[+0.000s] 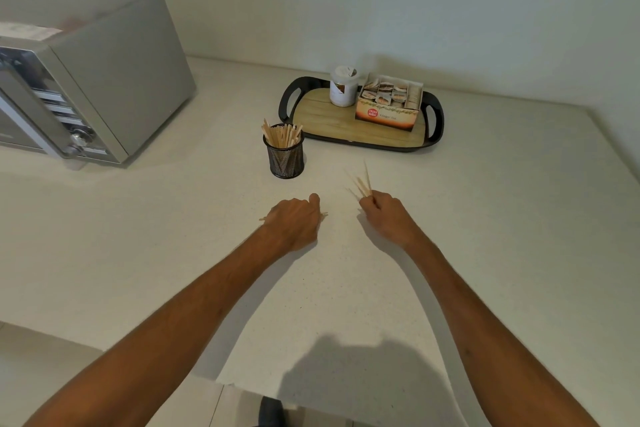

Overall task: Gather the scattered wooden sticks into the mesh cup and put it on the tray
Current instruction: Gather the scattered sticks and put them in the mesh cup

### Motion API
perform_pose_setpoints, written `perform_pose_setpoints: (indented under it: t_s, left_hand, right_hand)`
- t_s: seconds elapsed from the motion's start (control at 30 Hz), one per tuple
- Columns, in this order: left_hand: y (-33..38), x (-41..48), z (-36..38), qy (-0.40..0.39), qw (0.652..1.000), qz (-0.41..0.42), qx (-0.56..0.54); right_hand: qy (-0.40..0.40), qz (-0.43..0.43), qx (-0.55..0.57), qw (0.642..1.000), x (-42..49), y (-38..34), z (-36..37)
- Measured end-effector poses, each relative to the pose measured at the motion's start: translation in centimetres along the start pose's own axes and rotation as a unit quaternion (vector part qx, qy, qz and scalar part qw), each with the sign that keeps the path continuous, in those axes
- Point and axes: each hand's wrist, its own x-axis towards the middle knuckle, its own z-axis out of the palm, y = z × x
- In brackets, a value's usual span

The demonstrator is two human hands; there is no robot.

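Observation:
A black mesh cup point(286, 159) stands upright on the white counter, holding several wooden sticks point(281, 135). Behind it to the right lies the black-rimmed tray point(349, 141) with a wood-look floor. My left hand point(294, 220) rests on the counter in front of the cup, fingers curled over a few sticks whose ends poke out at both sides. My right hand point(386, 213) pinches a blurred fan of sticks point(362, 180) that point up and away from me.
A white jar point(343, 87) and an open tea-bag box point(389, 104) occupy the back half of the tray. A grey microwave point(86, 80) stands at the left. The counter's front edge runs near the bottom, with floor below.

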Motion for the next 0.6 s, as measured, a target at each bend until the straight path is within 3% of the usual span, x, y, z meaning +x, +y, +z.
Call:
perform_pose_setpoints:
  t_s: [0.17, 0.3, 0.43, 0.6]
  left_hand:
    - [-0.7, 0.3, -0.1, -0.004, 0.999, 0.047, -0.014]
    - [-0.4, 0.8, -0.3, 0.027, 0.973, 0.051, -0.225]
    - [0.8, 1.4, -1.3, 0.101, 0.865, -0.009, -0.491]
    - [2.1, 2.0, -1.0, 0.12, 0.695, -0.113, -0.7]
  right_hand:
    - [-0.033, 0.038, 0.243, 0.969, -0.6, -0.3, -0.9]
    - [-0.064, 0.064, 0.349, 0.933, -0.8, 0.3, -1.3]
    - [-0.071, 0.039, 0.383, 0.92, -0.9, 1.1, -1.4]
    - [-0.01, 0.062, 0.435, 0.898, -1.1, 1.4, -0.8]
